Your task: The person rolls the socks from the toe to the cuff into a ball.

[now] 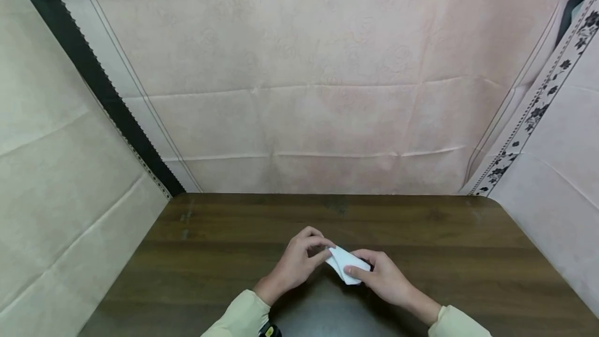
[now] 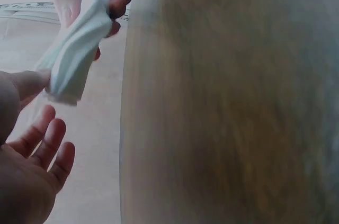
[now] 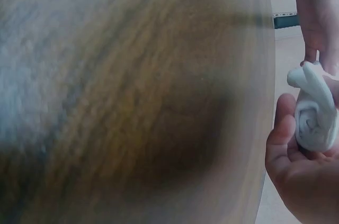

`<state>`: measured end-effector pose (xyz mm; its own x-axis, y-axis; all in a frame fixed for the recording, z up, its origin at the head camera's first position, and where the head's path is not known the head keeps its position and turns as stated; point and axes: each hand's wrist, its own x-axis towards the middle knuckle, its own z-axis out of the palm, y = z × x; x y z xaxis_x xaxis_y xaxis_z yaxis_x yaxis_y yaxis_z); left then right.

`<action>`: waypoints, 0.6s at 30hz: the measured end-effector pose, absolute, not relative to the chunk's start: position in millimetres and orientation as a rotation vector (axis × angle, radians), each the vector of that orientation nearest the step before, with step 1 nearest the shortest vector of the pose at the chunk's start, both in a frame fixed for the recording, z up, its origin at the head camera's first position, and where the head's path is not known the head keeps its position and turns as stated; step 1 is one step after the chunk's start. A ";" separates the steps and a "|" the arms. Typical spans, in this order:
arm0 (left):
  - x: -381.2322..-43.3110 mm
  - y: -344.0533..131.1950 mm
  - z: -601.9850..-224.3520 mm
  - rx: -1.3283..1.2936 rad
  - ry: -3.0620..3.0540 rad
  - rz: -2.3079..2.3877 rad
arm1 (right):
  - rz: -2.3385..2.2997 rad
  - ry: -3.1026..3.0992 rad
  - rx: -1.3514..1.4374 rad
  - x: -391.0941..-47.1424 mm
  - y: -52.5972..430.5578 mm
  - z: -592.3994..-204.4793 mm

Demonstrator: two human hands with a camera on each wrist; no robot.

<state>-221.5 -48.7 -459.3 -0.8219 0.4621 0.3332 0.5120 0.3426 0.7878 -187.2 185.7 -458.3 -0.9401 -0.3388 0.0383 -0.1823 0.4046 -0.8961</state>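
Observation:
A white rolled cloth is held just above the table between both hands. Its coiled end shows as a spiral in the right wrist view, with a loose flap standing off the roll. My right hand grips the roll, thumb on the near side and fingers behind. At the cloth's other end, my left hand pinches the edge between thumb and forefinger. In the left wrist view, the other left fingers are spread below the cloth.
The brown wooden table extends around both hands, with a greyish sheen near its front. Pale creased cloth hangings stand behind it and along both sides. A dark band runs down the left one. A black watch sits at the left cuff.

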 end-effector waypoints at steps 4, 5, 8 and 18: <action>-219.0 -44.4 -456.7 -0.883 -2.540 -1.497 | -1.567 2.560 -0.440 -186.0 183.7 -458.9; -218.6 -43.4 -456.6 -0.878 -2.547 -1.493 | -1.563 2.574 -0.431 -185.7 183.1 -458.9; -217.9 -40.7 -456.7 -0.875 -2.563 -1.473 | -1.559 2.605 -0.413 -184.9 182.0 -458.9; -210.9 -33.3 -455.4 -0.831 -2.535 -1.344 | -1.542 2.742 -0.398 -183.7 177.1 -462.9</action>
